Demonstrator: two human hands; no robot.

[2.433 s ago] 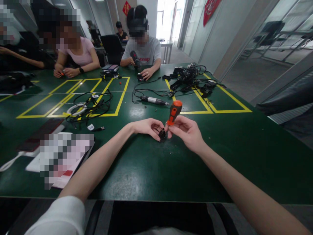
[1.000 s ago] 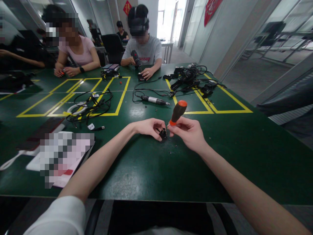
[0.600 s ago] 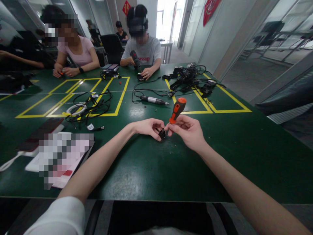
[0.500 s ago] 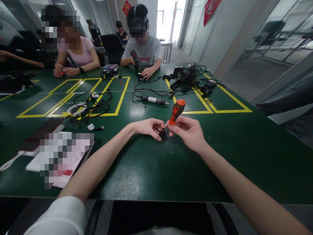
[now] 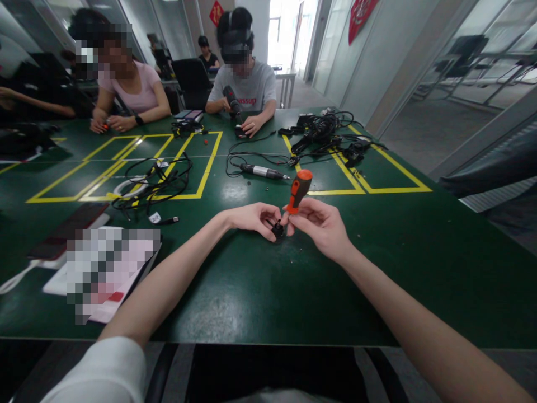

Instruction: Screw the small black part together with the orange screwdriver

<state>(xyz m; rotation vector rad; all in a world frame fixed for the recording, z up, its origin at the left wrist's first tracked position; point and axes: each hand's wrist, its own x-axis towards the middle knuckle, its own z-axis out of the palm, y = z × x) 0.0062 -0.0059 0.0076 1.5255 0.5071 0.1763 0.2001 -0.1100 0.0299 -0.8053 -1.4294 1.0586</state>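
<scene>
In the middle of the green table (image 5: 235, 280), my left hand (image 5: 257, 218) pinches a small black part (image 5: 277, 229) between thumb and fingers, low against the surface. What the part is cannot be made out. My right hand (image 5: 321, 224) is closed around the lower end of a screwdriver (image 5: 299, 190) with an orange and dark grey handle. The handle points up and leans slightly right, its shaft mostly hidden by my fingers. Both hands are close together, and the screwdriver's lower end is beside or over the black part.
Beyond my hands lies a corded electric screwdriver (image 5: 265, 172). Tangled black cables (image 5: 316, 134) sit at the back right, and more cables (image 5: 168, 184) at the left. A phone (image 5: 69, 229) and a pink-and-white item (image 5: 126, 280) are near my left arm. A co-worker (image 5: 245, 84) holds a power tool opposite.
My right hand and the screwdriver have shifted slightly left, closer to the black part. My left hand stays almost where it was.
</scene>
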